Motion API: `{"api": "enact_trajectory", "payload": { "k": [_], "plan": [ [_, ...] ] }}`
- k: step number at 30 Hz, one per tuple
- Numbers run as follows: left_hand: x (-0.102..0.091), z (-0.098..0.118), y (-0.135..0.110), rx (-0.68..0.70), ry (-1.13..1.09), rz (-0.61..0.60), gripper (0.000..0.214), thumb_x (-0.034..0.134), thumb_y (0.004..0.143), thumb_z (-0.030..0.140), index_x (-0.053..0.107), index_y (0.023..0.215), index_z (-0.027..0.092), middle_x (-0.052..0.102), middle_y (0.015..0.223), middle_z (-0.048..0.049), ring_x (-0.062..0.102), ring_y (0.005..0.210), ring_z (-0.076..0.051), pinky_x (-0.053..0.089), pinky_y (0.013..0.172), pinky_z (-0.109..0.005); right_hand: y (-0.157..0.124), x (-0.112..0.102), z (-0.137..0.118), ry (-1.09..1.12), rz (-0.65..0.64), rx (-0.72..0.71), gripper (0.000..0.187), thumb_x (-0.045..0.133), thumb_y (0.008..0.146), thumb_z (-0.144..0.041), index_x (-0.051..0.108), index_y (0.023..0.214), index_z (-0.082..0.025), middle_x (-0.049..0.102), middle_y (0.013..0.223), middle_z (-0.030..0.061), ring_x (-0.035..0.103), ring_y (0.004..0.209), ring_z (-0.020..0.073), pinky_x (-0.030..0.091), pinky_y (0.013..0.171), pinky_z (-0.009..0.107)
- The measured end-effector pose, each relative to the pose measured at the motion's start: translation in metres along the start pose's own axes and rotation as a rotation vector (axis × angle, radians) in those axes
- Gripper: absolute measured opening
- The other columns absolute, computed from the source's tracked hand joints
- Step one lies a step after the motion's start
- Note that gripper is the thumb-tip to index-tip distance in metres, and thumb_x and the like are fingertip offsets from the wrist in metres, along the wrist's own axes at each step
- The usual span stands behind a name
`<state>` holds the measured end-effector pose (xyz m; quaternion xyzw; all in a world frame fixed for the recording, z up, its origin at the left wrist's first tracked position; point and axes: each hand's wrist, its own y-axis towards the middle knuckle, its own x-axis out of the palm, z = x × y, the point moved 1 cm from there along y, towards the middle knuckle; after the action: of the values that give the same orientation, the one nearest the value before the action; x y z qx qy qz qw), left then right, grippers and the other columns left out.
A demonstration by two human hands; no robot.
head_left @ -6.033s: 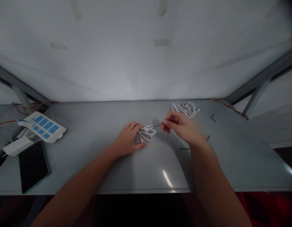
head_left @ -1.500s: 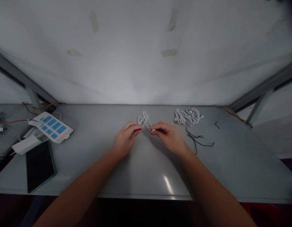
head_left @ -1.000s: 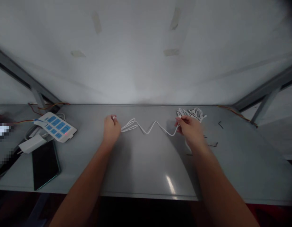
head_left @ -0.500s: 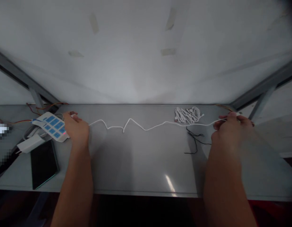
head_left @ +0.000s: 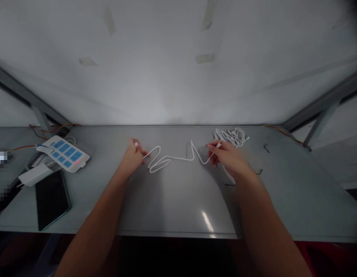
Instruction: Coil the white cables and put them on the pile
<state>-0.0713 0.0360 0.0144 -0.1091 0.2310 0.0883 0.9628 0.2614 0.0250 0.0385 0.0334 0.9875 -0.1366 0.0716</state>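
Note:
A white charging cable runs between my two hands, slack and bent into loops and kinks above the grey tabletop. My left hand is closed on one end, where a USB plug shows between thumb and fingers. The other end is pinched in my right hand, with a slim white connector at the fingertips. Just behind my right hand lies a bunch of coiled white cables. Short black ties lie around my right wrist, partly hidden by the forearm.
At the left lies a white power strip with blue sockets and a red light. Beside it are a white adapter and a dark tablet or phone. Thin coloured wires run along the back corners. A white panel rises behind the table.
Both hands have moved inward from the table's sides. The cable, stretched nearly across before, now hangs slack in loops between them.

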Motion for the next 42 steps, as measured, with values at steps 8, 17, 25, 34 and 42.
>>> {"api": "enact_trajectory", "payload": {
  "k": [8, 17, 25, 34, 42],
  "plan": [
    [0.026, 0.013, -0.019, 0.041, -0.2, -0.272, 0.015, 0.05, 0.098, 0.024, 0.036, 0.103, 0.024, 0.068, 0.072, 0.0018, 0.059, 0.058, -0.014, 0.045, 0.057, -0.024, -0.013, 0.046, 0.001, -0.287, -0.225, 0.098, 0.044, 0.069, 0.088, -0.052, 0.056, 0.06, -0.021, 0.055, 0.044, -0.0006, 0.048, 0.034, 0.0122, 0.033, 0.034, 0.025],
    [0.049, 0.009, -0.032, 0.216, 0.108, -0.18, 0.009, 0.045, 0.098, 0.02, 0.045, 0.107, 0.021, 0.062, 0.09, -0.0036, 0.057, 0.069, -0.015, 0.045, 0.072, -0.031, -0.012, 0.067, 0.005, -0.293, -0.226, -0.134, 0.011, 0.059, 0.091, -0.023, 0.065, 0.083, -0.019, 0.058, 0.053, -0.0047, 0.052, 0.038, 0.0113, 0.038, 0.041, 0.023],
    [0.046, 0.012, -0.032, 0.238, 0.19, -0.218, 0.031, 0.048, 0.099, 0.04, 0.053, 0.118, 0.016, 0.066, 0.094, -0.0077, 0.062, 0.077, -0.02, 0.049, 0.076, -0.035, -0.01, 0.03, -0.006, -0.003, -0.013, -0.349, 0.026, 0.069, 0.088, -0.047, 0.065, 0.094, -0.022, 0.06, 0.059, -0.0043, 0.055, 0.041, 0.0134, 0.041, 0.037, 0.025],
    [0.05, 0.011, -0.032, 0.316, 0.381, -0.184, 0.012, 0.065, 0.084, 0.03, 0.063, 0.09, 0.019, 0.067, 0.099, -0.0077, 0.063, 0.092, -0.022, 0.05, 0.088, -0.037, -0.011, 0.015, -0.013, 0.157, 0.172, -0.489, 0.034, 0.074, 0.086, -0.054, 0.064, 0.095, -0.023, 0.062, 0.061, -0.0041, 0.055, 0.042, 0.0121, 0.043, 0.037, 0.025],
    [0.051, 0.004, -0.03, 0.363, 0.229, -0.092, 0.013, 0.069, 0.077, 0.022, 0.057, 0.082, 0.022, 0.06, 0.09, -0.008, 0.056, 0.091, -0.026, 0.046, 0.094, -0.044, -0.011, 0.002, -0.014, 0.157, 0.337, -0.547, 0.029, 0.072, 0.089, -0.052, 0.063, 0.093, -0.025, 0.061, 0.064, -0.0033, 0.053, 0.043, 0.0126, 0.039, 0.037, 0.026]
  ]
}}
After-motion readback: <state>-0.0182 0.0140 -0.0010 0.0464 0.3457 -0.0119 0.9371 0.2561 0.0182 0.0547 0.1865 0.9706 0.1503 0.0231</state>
